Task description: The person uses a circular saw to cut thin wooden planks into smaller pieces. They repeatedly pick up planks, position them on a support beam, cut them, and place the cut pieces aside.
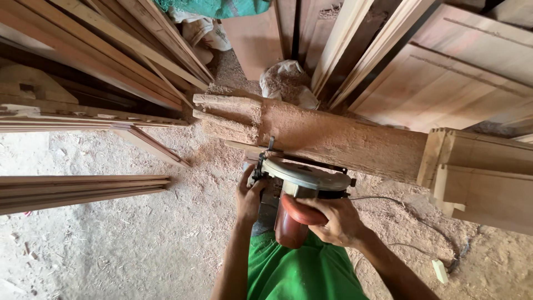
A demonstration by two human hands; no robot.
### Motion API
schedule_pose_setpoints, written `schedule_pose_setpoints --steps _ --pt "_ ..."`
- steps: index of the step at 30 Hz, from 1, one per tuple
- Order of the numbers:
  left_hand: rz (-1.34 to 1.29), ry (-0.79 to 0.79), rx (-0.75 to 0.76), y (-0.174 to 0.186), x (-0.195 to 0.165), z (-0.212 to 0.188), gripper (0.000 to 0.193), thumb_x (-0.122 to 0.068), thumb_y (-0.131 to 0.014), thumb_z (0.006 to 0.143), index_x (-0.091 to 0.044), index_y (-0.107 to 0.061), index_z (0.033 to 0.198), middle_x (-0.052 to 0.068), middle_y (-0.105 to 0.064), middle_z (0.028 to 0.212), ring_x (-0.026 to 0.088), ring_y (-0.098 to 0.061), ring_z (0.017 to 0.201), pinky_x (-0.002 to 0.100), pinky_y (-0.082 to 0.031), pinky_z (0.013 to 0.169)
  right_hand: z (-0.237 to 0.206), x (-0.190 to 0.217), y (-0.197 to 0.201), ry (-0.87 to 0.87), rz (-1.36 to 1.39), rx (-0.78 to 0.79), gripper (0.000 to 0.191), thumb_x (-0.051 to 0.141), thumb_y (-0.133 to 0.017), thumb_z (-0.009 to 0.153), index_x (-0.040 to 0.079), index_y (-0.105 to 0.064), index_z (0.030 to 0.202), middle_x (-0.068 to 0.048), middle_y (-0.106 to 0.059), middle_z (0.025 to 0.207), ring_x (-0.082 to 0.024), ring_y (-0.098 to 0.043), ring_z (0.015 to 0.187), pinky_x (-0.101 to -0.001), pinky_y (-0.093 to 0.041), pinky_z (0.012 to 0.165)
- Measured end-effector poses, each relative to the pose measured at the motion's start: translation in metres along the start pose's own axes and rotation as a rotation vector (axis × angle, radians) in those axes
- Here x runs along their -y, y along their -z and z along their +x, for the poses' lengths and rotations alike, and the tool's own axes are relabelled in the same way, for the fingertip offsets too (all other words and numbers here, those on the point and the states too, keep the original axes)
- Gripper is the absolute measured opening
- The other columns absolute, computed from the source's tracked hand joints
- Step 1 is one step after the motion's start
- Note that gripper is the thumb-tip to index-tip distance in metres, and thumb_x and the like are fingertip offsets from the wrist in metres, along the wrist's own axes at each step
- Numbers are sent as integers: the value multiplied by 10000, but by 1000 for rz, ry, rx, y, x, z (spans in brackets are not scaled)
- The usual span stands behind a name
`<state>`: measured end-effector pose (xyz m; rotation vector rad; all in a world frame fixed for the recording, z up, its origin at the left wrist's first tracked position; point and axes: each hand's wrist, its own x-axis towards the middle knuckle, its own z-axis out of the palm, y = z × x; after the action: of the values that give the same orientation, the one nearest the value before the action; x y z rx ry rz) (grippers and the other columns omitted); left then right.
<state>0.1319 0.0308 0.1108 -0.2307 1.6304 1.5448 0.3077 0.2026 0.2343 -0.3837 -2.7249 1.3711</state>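
Landmark: the sawdust-covered beam (338, 141), long axis running from upper left to lower right, resting on the floor (111, 239). Stacked planks (83, 191) lie well left of the beam, leaning boards (444, 78) behind it. Your circular saw (300, 191) sits against the beam's near edge, round grey guard flat on top, red motor body pointing back toward you, across the beam's axis. Your right hand (333, 222) comes in from the lower right, fingers wrapped tight round the red handle. Your left hand (248, 197) reaches straight forward, fingers closed on the saw's left side, near the beam's edge. White cord plug (440, 271) lies on the floor, right of the saw.
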Motion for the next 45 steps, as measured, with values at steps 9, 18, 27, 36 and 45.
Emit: schedule_pose_setpoints --steps 9,18,27,36,45 --pt "30 -137 40 1 -6 11 580 -27 -615 859 -9 -523 1431 144 -687 1217 219 -751 944 346 -653 800 12 -24 -6 -107 42 64 248 186 -781 776 105 -725 1003 -88 -777 863 -299 -758 735 -401 -607 646" --pt "23 -11 57 15 -9 25 536 -61 -648 894 -6 -521 1412 107 -709 1123 196 -753 909 342 -656 807 26 -26 -10 -128 69 92 271 175 -794 741 105 -733 995 -93 -771 817 -291 -755 692 -411 -602 617" --pt "15 -29 103 36 -26 37 479 -49 -660 986 67 -559 1440 132 -698 1079 184 -698 870 337 -604 793 48 -19 -20 -66 122 88 288 149 -791 713 88 -736 990 -81 -781 881 -246 -764 740 -389 -620 686" --pt "4 58 49 61 -37 54 525 -42 -642 936 29 -530 1444 141 -710 1211 189 -708 1048 344 -598 942 74 -7 -34 -40 115 118 378 173 -792 711 66 -723 1067 -86 -762 879 -245 -759 778 -401 -603 690" --pt "-68 40 42 91 -30 70 534 -27 -661 946 68 -522 1453 153 -689 1252 206 -698 1078 360 -585 953 93 -5 -50 -48 123 164 396 173 -788 727 43 -718 1095 -86 -767 900 -227 -760 778 -380 -596 676"
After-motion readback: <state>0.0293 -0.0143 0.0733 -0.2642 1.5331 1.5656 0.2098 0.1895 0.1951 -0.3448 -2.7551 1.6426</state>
